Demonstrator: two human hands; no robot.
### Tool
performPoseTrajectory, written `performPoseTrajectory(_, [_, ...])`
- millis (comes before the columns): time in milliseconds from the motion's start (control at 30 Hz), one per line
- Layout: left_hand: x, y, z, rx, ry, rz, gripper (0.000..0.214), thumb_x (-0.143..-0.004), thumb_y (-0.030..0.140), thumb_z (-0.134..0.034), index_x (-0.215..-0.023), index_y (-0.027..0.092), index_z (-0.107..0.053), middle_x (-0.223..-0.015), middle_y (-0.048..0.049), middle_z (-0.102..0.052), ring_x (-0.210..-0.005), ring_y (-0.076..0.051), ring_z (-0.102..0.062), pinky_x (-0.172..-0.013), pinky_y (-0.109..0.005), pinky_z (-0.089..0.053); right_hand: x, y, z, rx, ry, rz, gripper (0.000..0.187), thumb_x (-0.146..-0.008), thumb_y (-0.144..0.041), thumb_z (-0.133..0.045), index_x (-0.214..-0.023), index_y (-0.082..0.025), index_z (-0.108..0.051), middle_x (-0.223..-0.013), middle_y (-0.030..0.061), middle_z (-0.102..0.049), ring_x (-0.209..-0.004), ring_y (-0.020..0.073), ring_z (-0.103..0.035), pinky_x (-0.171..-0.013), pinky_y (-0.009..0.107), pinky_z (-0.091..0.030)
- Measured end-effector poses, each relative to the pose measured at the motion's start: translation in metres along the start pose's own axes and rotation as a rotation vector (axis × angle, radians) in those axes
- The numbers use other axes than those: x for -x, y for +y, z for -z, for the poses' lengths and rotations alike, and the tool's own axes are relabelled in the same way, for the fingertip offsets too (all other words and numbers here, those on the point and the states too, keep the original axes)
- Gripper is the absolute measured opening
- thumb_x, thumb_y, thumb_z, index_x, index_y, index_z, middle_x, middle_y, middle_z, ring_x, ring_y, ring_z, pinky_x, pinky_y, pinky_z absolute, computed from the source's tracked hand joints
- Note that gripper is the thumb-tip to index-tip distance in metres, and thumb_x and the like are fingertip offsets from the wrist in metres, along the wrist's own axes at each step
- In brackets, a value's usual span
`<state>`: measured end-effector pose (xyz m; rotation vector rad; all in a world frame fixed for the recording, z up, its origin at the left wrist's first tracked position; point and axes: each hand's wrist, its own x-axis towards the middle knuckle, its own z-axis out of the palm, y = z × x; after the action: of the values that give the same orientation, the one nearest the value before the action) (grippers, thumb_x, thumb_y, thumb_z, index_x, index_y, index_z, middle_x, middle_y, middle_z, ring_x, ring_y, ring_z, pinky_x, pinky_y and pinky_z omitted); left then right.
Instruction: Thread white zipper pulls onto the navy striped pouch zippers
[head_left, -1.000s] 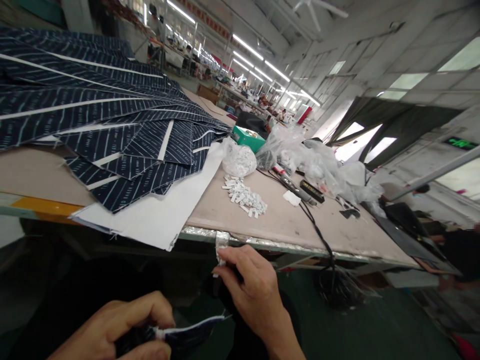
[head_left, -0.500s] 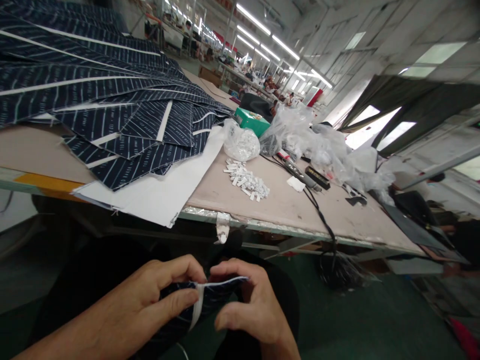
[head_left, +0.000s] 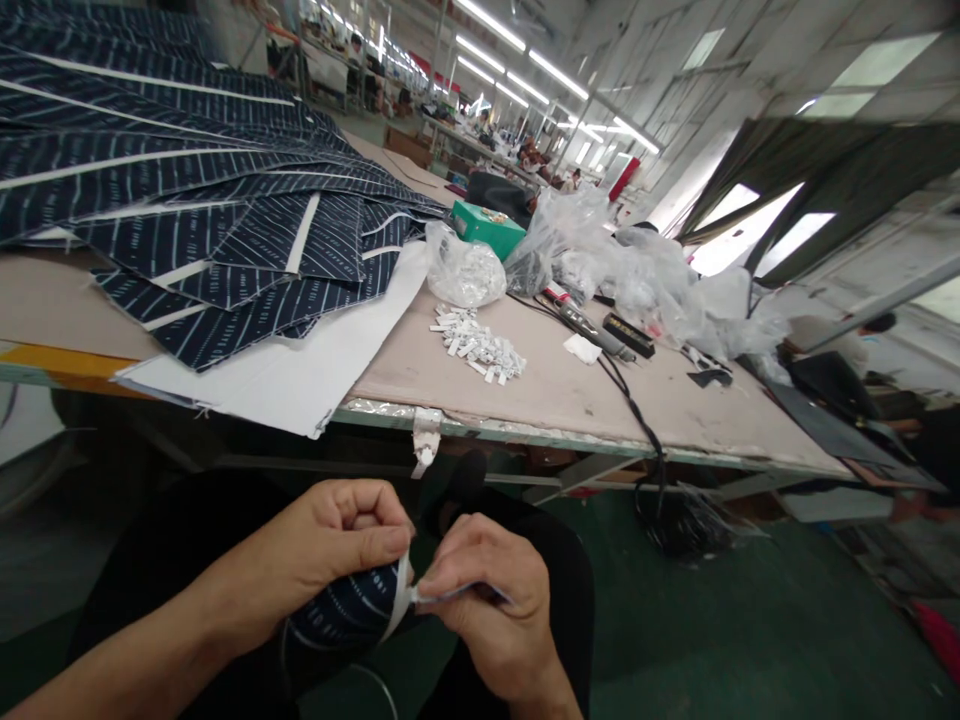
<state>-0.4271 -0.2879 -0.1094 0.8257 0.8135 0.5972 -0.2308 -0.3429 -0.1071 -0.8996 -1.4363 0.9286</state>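
Over my lap, both hands hold a navy fabric piece with pale printed lettering and a white strip along it. My left hand pinches the upper edge beside the strip between thumb and fingers. Close by on the right, my right hand is closed on the narrow edge of the same piece, just past the white strip. Part of the fabric hangs below my left wrist, and its far side is hidden by my fingers.
A pile of similar navy fabric pieces lies on the table at left, over white paper. Small white tags, a clear bag, a green box and a grey corded tool are farther right.
My right hand has gone from spread fingers to a closed grip on the fabric edge. The fabric has turned, showing more of its printed face. The camera view has shifted slightly.
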Motion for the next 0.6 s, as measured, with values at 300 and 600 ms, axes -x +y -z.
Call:
performPoseTrajectory(300, [0.013,-0.028,-0.001,0.071,0.144,-0.043,0.051,-0.060,0.054,-0.099,-0.101,0.025,-0.087,-0.095,-0.0054,-0.087,-0.092,-0.031,-0.077,-0.084,-0.034,-0.061,-0.007,0.007,-0.012,0.067,0.318,-0.098,0.021,-0.079,-0.010,-0.084,-0.085,-0.029,-0.088,-0.075,0.0004,-0.076,-0.067,0.0152,-0.071,-0.059,0.023,-0.055])
performPoseTrajectory(600, [0.011,-0.014,-0.007,0.013,0.298,-0.029,0.043,-0.061,0.062,-0.097,-0.076,0.023,-0.085,-0.077,-0.0029,-0.085,-0.078,-0.026,-0.075,-0.074,-0.030,-0.060,-0.010,0.009,-0.010,0.042,0.078,-0.075,0.002,-0.083,-0.029,-0.090,-0.084,-0.028,-0.089,-0.076,0.0042,-0.079,-0.073,0.0192,-0.071,-0.069,0.029,-0.057])
